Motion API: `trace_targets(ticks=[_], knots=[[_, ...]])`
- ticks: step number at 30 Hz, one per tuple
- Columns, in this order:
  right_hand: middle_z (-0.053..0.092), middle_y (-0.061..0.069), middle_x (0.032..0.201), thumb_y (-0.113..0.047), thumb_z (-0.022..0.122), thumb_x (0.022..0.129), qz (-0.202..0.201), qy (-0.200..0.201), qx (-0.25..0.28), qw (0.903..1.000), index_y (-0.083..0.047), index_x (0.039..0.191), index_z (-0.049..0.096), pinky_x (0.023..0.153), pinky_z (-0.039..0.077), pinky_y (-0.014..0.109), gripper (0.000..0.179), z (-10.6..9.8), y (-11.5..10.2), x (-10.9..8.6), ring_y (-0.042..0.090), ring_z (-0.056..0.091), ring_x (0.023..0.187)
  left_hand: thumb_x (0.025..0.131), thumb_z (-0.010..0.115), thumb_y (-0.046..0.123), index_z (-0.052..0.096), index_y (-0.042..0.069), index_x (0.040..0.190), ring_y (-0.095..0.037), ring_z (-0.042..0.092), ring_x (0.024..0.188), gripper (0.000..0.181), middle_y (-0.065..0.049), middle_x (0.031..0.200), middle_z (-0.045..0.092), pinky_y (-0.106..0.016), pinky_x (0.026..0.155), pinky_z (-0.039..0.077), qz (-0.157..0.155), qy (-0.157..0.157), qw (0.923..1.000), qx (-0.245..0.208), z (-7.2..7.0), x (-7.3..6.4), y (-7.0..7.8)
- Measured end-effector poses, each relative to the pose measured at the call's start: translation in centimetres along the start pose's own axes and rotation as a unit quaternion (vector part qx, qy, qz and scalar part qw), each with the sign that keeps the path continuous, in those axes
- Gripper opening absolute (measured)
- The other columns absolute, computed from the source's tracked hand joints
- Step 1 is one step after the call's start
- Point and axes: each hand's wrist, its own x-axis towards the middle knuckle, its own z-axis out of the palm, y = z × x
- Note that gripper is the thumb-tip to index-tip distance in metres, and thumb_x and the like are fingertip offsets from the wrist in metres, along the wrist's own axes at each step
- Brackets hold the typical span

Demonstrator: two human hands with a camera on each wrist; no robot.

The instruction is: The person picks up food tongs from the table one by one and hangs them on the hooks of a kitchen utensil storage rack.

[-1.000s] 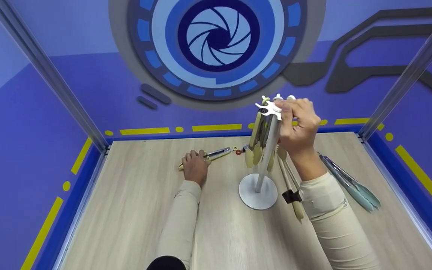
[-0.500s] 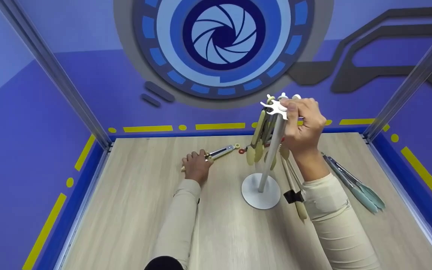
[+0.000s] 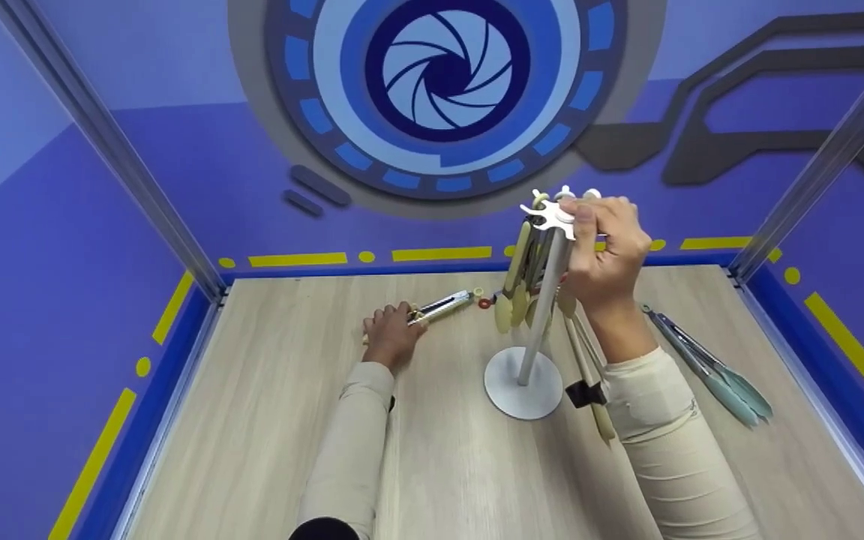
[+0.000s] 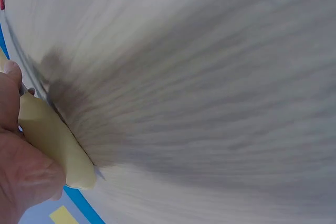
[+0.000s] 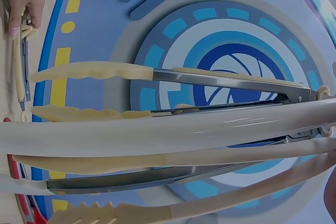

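Observation:
My left hand (image 3: 392, 335) grips pale-yellow tongs (image 3: 443, 306) low over the table, thumb on one side and fingers on the other. In the left wrist view, one cream tip of these tongs (image 4: 55, 140) shows beside the thumb. My right hand (image 3: 612, 251) holds the white hooked top (image 3: 550, 217) of an upright stand, with thumb and fingers at its right side. Below that top, the grey pole (image 3: 544, 307) rises from a round base (image 3: 523, 405). Several cream-tipped tongs (image 5: 89, 71) hang around the pole in the right wrist view. The right hand itself is mostly outside that view.
Teal tongs (image 3: 724, 382) lie on the table at the right. Cream tongs (image 3: 577, 349) lie between the stand and the right forearm, partly covered by a black wrist camera (image 3: 584, 394). Red tongs (image 5: 23, 192) rest behind the stand. Blue panels enclose the table.
The head view has shifted slightly. My left wrist has turned a little, with the tongs still in hand. The right hand stays on top of the stand.

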Motion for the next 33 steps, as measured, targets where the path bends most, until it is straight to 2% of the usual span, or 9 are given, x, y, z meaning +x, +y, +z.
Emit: trace_targets(ticks=[8, 13, 19, 25, 28, 33], knots=[[0.076, 0.016, 0.082, -0.008, 0.06, 0.091, 0.002, -0.004, 0.001, 1.0, -0.001, 0.081, 0.078, 0.087, 0.046, 0.03, 0.022, 0.2, 0.1, 0.0, 0.033, 0.063, 0.077, 0.102, 0.056, 0.049, 0.05, 0.019, 0.147, -0.027, 0.048, 0.121, 0.054, -0.007, 0.129, 0.056, -0.048, 0.103, 0.031, -0.012, -0.018, 0.9996, -0.015, 0.1, 0.2, -0.4], [0.076, 0.016, 0.081, -0.008, 0.06, 0.091, 0.005, -0.002, 0.0, 1.0, -0.001, 0.081, 0.078, 0.087, 0.046, 0.03, 0.022, 0.2, 0.2, -0.2, 0.033, 0.063, 0.077, 0.102, 0.057, 0.049, 0.051, 0.019, 0.144, -0.028, 0.048, 0.12, 0.052, -0.008, 0.125, 0.057, -0.05, 0.103, 0.03, 0.001, -0.01, 0.9992, -0.038, 0.1, 0.3, -0.8], [0.076, 0.016, 0.081, -0.007, 0.06, 0.091, 0.006, -0.005, 0.005, 1.0, 0.0, 0.081, 0.078, 0.087, 0.046, 0.03, 0.022, 0.2, -0.2, -0.1, 0.032, 0.064, 0.078, 0.101, 0.054, 0.054, 0.051, 0.027, 0.141, -0.026, 0.047, 0.118, 0.048, -0.003, 0.122, 0.055, -0.049, 0.101, 0.031, 0.001, -0.004, 0.9986, -0.052, 0.4, 0.0, -1.4], [0.075, 0.02, 0.081, -0.003, 0.059, 0.091, 0.006, -0.002, 0.004, 1.0, 0.003, 0.08, 0.077, 0.088, 0.046, 0.03, 0.021, 0.1, -1.2, 0.4, 0.032, 0.064, 0.079, 0.103, 0.054, 0.048, 0.053, 0.022, 0.134, -0.028, 0.049, 0.109, 0.041, -0.006, 0.112, 0.056, -0.047, 0.094, 0.032, 0.034, 0.032, 0.9943, -0.096, 0.0, -1.3, -1.2], [0.076, 0.018, 0.08, -0.005, 0.06, 0.091, 0.008, -0.002, 0.002, 1.0, 0.002, 0.081, 0.078, 0.087, 0.045, 0.029, 0.022, 0.0, -0.4, 0.1, 0.03, 0.063, 0.078, 0.103, 0.055, 0.046, 0.054, 0.021, 0.131, -0.026, 0.049, 0.105, 0.038, -0.005, 0.108, 0.057, -0.046, 0.089, 0.033, 0.049, 0.054, 0.9894, -0.125, -0.6, -2.4, -0.7], [0.075, 0.017, 0.08, -0.006, 0.061, 0.091, 0.008, -0.002, 0.002, 1.0, 0.0, 0.082, 0.079, 0.086, 0.045, 0.029, 0.021, 0.0, 0.1, -0.1, 0.03, 0.062, 0.077, 0.103, 0.057, 0.044, 0.055, 0.019, 0.131, -0.024, 0.051, 0.109, 0.037, -0.003, 0.114, 0.061, -0.044, 0.095, 0.033, 0.088, 0.069, 0.9798, -0.166, -1.5, -3.5, 0.0]])
